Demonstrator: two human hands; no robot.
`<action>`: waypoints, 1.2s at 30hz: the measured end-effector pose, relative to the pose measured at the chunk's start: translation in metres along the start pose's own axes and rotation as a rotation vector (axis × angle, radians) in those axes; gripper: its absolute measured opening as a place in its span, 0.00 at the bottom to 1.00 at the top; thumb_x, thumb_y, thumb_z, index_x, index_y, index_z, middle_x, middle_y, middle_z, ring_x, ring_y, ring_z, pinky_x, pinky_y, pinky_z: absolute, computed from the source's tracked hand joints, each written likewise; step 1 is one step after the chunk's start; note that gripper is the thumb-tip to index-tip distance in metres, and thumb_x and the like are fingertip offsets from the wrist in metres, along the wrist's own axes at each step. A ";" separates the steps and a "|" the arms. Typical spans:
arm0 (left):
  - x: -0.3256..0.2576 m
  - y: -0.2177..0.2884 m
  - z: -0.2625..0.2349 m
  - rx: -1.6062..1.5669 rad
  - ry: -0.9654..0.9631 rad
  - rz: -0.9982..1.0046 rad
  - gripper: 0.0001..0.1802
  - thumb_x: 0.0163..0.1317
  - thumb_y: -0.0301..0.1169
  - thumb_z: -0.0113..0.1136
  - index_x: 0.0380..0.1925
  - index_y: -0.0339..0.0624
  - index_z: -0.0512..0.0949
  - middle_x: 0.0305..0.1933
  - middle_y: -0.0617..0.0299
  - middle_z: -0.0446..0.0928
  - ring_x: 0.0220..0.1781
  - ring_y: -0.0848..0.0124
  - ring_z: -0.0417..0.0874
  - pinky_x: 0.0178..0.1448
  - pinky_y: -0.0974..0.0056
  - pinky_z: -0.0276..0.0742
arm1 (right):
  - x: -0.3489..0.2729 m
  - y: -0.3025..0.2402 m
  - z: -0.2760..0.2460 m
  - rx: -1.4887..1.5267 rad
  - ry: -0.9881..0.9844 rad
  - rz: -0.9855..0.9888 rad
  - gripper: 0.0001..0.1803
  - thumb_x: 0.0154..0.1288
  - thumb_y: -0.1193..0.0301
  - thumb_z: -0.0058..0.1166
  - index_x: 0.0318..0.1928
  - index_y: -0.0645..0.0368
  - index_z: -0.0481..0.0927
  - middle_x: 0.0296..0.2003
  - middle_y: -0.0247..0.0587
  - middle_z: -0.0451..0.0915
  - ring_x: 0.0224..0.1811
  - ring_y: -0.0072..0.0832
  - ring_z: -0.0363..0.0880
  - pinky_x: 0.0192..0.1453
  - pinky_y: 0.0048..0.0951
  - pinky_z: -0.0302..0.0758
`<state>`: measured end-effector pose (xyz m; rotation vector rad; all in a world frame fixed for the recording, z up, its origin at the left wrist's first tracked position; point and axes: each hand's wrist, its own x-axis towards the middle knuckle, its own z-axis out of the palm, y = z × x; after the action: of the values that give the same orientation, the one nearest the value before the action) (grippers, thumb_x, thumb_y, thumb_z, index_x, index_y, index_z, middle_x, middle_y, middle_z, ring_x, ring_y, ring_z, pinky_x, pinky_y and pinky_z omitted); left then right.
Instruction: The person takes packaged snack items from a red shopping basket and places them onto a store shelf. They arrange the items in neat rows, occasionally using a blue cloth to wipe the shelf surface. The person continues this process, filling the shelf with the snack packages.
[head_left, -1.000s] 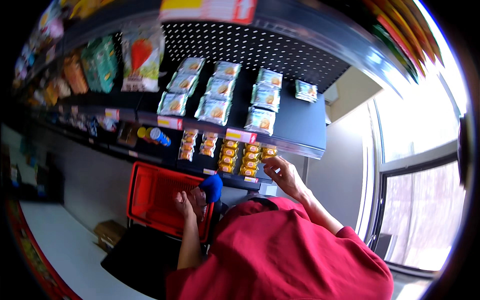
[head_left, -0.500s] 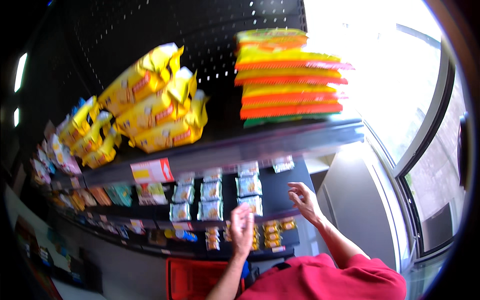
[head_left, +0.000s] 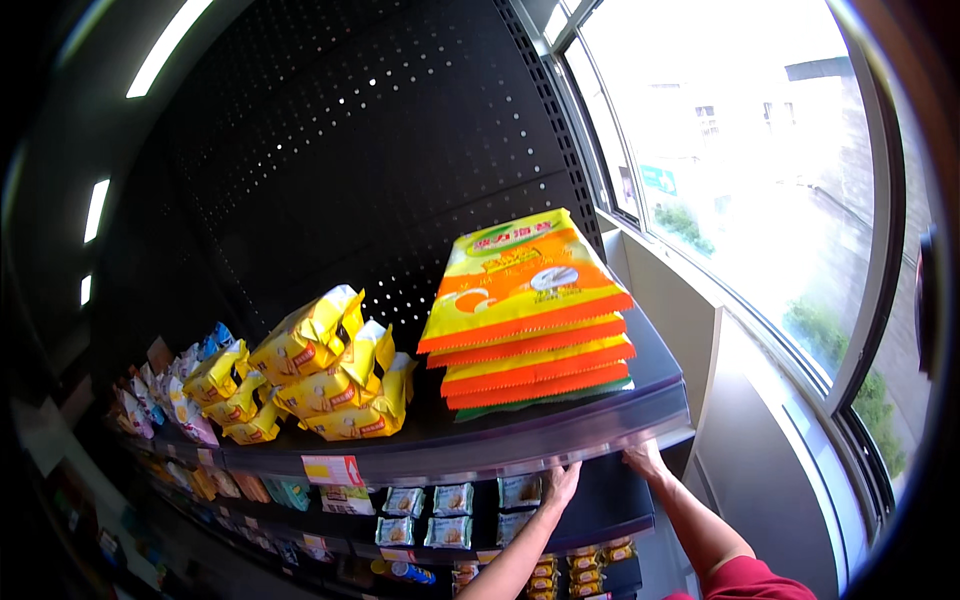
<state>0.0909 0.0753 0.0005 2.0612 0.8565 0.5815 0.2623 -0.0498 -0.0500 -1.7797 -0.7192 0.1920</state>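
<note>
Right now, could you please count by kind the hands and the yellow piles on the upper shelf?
Hands (left hand, right hand): 2
Piles of puffy yellow packs (nearer pile, farther pile): 2
Pile of flat yellow-and-orange bags: 1
Total: 5

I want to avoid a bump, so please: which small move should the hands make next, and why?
Perhaps draw the left hand and right hand slightly back before raising them. Both are at the lower side of the upper shelf's front edge, where not all fingertips show, and stacked packets lie above, so going straight up might knock it.
</note>
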 end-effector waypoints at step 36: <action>-0.249 -0.083 -0.134 -1.020 0.128 -0.239 0.26 0.65 0.29 0.70 0.61 0.41 0.72 0.57 0.63 0.79 0.56 0.75 0.81 0.58 0.68 0.79 | -0.208 -0.163 0.058 0.448 -0.790 0.134 0.24 0.68 0.72 0.67 0.61 0.63 0.75 0.42 0.33 0.79 0.44 0.20 0.79 0.48 0.27 0.80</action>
<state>-0.1923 -0.0048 -0.0174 0.9946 0.6526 0.8036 0.0079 -0.0919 0.0329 -1.2893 -1.0053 1.1009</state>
